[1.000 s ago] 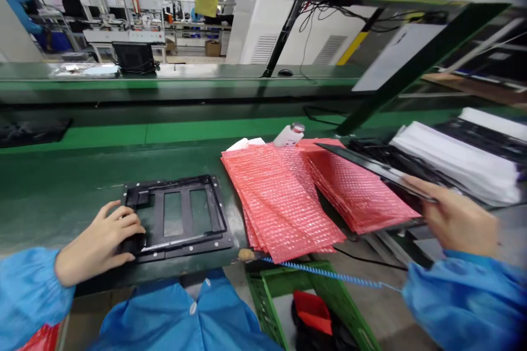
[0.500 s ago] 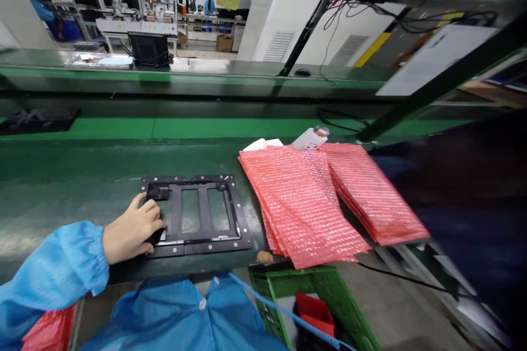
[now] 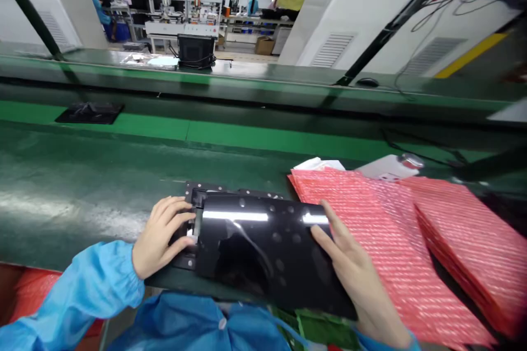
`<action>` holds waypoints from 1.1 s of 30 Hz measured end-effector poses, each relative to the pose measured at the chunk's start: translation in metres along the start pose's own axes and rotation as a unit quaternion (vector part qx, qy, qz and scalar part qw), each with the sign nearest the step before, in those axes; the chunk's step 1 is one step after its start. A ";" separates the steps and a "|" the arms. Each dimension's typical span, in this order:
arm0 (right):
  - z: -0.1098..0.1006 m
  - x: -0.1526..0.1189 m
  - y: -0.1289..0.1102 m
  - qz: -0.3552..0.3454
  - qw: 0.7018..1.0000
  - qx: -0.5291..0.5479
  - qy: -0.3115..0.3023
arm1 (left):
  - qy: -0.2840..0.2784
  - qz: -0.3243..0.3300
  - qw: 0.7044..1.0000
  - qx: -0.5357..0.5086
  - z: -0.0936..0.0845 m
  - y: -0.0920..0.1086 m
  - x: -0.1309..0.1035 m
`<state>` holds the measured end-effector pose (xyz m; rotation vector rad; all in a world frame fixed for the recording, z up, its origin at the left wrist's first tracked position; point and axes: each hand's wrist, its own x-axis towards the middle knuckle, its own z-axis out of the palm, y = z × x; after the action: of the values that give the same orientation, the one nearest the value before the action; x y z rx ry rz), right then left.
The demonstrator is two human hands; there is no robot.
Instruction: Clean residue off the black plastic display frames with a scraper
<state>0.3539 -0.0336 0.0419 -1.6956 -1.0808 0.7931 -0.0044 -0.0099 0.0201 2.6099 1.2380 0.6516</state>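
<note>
A glossy black panel point(image 3: 263, 252) lies tilted over the black frame point(image 3: 193, 186), hiding most of it. My right hand point(image 3: 354, 269) grips the panel by its right edge, thumb on the glossy face. At the frame's left side rests my left hand point(image 3: 162, 236), its fingers apart and pointing at the panel's left edge. Whether those fingertips touch the panel is hard to tell. Light reflections and several round smudges show on the panel.
Pink bubble bags point(image 3: 354, 219) are stacked to the right, beside a white device point(image 3: 389, 167). A green crate point(image 3: 325, 329) is below the bench edge. A dark flat item point(image 3: 90, 112) lies on the green strip at the back left. People are in the background.
The view has swung right. My right hand has come into view with the black panel, which now covers most of the frame. My left hand has opened at the frame's left side.
</note>
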 end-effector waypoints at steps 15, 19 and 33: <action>0.040 0.034 0.028 0.025 0.997 -0.008 -0.071 | -0.031 -0.006 0.999 0.012 0.034 -0.017 0.003; 0.042 0.035 0.026 0.033 0.996 -0.008 -0.081 | -0.033 -0.013 0.999 0.009 0.034 -0.018 0.004; 0.046 0.039 0.034 0.035 0.995 -0.011 -0.089 | -0.035 -0.022 0.999 -0.001 0.036 -0.019 0.003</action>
<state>0.3400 0.0132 -0.0075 -1.7141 -1.1594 0.9942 0.0012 0.0056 -0.0176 2.5723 1.2699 0.5472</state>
